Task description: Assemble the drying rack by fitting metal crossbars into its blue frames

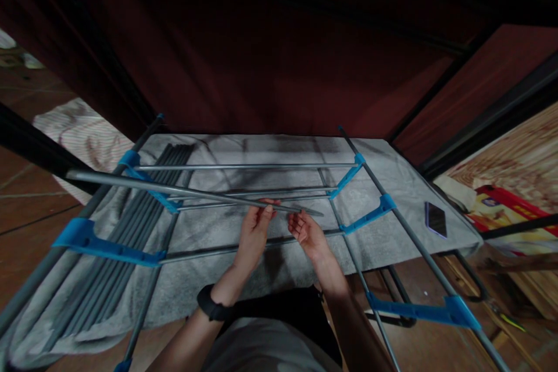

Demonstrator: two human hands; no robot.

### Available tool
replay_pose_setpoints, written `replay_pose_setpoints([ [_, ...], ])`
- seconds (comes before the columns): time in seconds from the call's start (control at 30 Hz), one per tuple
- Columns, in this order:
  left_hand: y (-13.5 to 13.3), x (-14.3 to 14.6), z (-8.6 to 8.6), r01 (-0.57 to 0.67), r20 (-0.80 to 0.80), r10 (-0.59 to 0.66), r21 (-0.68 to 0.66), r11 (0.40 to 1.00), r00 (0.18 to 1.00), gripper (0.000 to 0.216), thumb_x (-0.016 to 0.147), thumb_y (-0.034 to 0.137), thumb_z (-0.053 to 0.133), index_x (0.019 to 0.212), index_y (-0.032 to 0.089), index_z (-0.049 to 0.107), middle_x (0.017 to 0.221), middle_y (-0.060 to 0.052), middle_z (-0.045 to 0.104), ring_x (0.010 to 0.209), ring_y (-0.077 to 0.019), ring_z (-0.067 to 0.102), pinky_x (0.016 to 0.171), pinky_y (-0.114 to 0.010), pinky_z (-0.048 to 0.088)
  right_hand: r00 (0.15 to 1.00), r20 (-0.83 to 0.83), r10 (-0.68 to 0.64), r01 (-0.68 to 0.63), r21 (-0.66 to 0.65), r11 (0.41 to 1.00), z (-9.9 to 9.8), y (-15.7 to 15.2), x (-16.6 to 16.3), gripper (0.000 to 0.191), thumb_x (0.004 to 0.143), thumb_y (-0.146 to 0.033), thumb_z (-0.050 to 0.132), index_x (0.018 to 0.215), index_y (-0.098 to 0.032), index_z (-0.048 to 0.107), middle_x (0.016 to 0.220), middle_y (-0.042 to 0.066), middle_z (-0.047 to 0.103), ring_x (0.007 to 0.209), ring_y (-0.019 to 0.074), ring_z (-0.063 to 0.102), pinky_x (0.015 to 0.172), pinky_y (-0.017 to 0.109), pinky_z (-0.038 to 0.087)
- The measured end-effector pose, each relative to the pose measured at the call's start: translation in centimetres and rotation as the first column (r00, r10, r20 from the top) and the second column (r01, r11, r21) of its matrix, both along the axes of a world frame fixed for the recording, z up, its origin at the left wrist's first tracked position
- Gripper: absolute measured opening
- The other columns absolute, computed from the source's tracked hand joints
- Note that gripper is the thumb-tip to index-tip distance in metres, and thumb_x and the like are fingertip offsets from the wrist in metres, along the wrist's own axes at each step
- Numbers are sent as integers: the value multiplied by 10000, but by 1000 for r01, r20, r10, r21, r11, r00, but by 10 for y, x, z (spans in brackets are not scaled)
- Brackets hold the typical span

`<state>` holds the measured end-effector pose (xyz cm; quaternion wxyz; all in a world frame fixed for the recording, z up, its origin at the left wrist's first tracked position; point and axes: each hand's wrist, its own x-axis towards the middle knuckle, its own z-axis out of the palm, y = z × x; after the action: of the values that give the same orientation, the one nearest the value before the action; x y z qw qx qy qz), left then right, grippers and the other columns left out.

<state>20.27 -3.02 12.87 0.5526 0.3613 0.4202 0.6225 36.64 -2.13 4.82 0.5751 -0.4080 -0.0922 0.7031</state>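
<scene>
A long grey metal tube (174, 189) slants across the rack, its near tip to the right between my hands. My left hand (256, 226) is closed on this tube close to that tip, thumb on top. Just under the tip is my right hand (308, 235), palm up, its fingers loosely curled and apart; whether it touches the tube is hard to see. Around both hands stands a rack frame of grey tubes with blue plastic brackets (108, 247). Crossbars (248, 167) join its left and right sides.
Several loose grey tubes (117, 261) lie side by side at the left on a grey cloth-covered table (218, 151). A phone (436, 219) rests near the table's right edge. Beyond it is a red and yellow package (505, 215). A dark red panel (270, 70) rises behind the table.
</scene>
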Motion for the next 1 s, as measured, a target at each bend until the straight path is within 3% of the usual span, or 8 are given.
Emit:
replay_pose_setpoints([
  [0.27, 2, -15, 40, -16, -359, 135, 314, 949, 923, 194, 1007, 388, 618, 1094, 225, 678, 1027, -50, 742, 1009, -206, 665, 953, -317, 501, 1000, -10, -22, 21, -37, 999, -11, -1, -3, 45, 892, -232, 716, 872, -207, 685, 913, 79, 804, 765, 165, 742, 728, 283, 622],
  [0.43, 8, -19, 55, -28, -453, 250, 441, 897, 856, 283, 1056, 435, 525, 1219, 228, 627, 1028, -46, 719, 995, -191, 649, 944, -319, 501, 1000, -17, 2, -2, 27, 1000, -14, -5, -7, 56, 852, -190, 725, 877, -221, 685, 947, 85, 810, 799, 188, 757, 758, 322, 637],
  [0.63, 15, -26, 78, -40, -484, 345, 535, 844, 804, 389, 1072, 460, 485, 1359, 218, 588, 947, -38, 680, 892, -183, 634, 871, -324, 514, 999, -39, 27, -24, 74, 997, -14, -11, -9, 139, 789, -175, 762, 917, -208, 718, 942, 91, 814, 833, 192, 770, 822, 323, 629],
  [0.8, 19, -32, 94, -42, -509, 405, 583, 811, 760, 390, 1077, 432, 477, 1388, 227, 591, 1035, -53, 697, 869, -174, 633, 882, -330, 527, 1000, 13, -13, 11, 100, 995, -13, -12, -8, 161, 762, -184, 783, 906, -222, 721, 909, 57, 807, 798, 175, 748, 773, 304, 613],
  [1.0, 20, -33, 89, 75, -615, 350, 557, 827, 706, 395, 1077, 406, 463, 1380, 207, 617, 1195, -103, 718, 1088, -228, 668, 1013, -367, 508, 998, 56, -6, -3, 158, 988, 0, -10, -6, 191, 736, -185, 782, 917, -197, 722, 869, 40, 792, 655, 118, 662, 662, 235, 551],
])
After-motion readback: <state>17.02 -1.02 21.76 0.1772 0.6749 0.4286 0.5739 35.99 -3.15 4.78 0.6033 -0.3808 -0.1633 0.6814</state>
